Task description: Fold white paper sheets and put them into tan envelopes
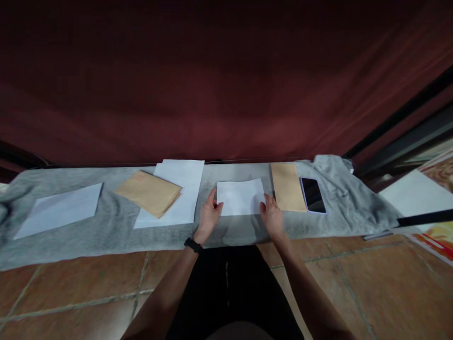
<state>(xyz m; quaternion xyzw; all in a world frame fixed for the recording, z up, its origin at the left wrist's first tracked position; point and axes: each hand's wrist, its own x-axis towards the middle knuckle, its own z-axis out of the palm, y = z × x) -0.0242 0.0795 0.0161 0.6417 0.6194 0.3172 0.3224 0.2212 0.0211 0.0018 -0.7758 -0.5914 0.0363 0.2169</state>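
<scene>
A folded white sheet of paper [240,197] lies on the grey cloth [106,233] in front of me. My left hand [209,215], with a black band on its wrist, pinches the sheet's left edge. My right hand [272,216] grips the sheet's right edge with curled fingers. Just right of that hand lies a brown envelope [287,187], and beside it a black phone [313,195], face up.
A stack of brown envelopes [148,192] rests on white sheets [180,189] to the left. Another white sheet [60,208] lies at far left. A dark red curtain [212,85] hangs behind. Tiled floor [71,288] runs below, and printed boards [424,198] stand at right.
</scene>
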